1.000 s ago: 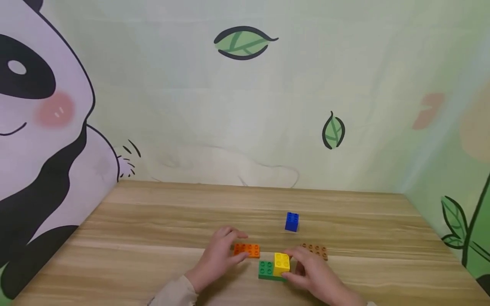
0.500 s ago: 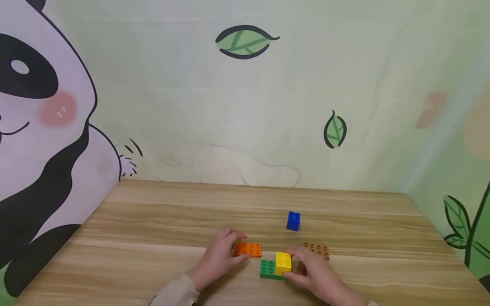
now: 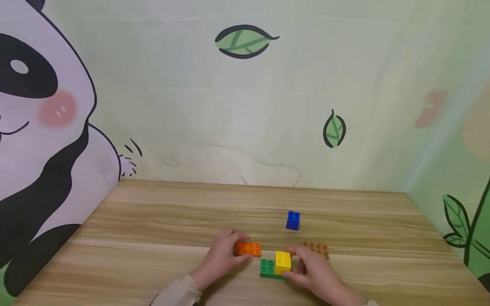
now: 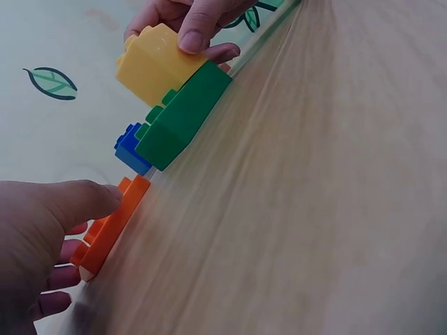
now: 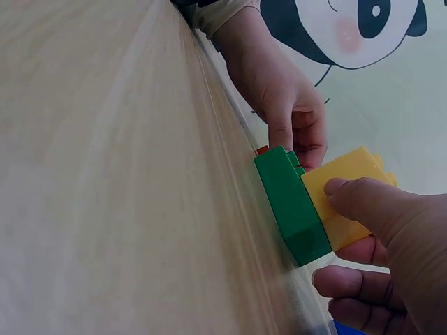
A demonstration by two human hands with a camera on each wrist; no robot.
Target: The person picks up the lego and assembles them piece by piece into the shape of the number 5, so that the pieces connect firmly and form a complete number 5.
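In the head view, my right hand [image 3: 317, 274] pinches the yellow building brick [image 3: 283, 262] between thumb and fingers. This brick sits on the right half of the green brick [image 3: 266, 268], whose left studs are bare; the right wrist view shows the yellow brick [image 5: 342, 185] against the green brick's studded side. My left hand [image 3: 222, 255] is at the flat orange brick [image 3: 250, 249], thumb along its front edge and fingers behind it. Over the orange brick [image 4: 112, 230], the left wrist view shows the thumb; whether the fingers press it is unclear.
Farther back on the wooden table [image 3: 172, 212] stands a blue brick [image 3: 293, 221]. A flat brown brick [image 3: 319, 250] lies beyond my right hand, partly covered by it. A printed cloth backdrop [image 3: 191, 106] with a panda and leaves rises behind the table.
My left hand has edged slightly to the right over the orange brick. My right hand keeps its pinch on the yellow brick, with no clear movement.
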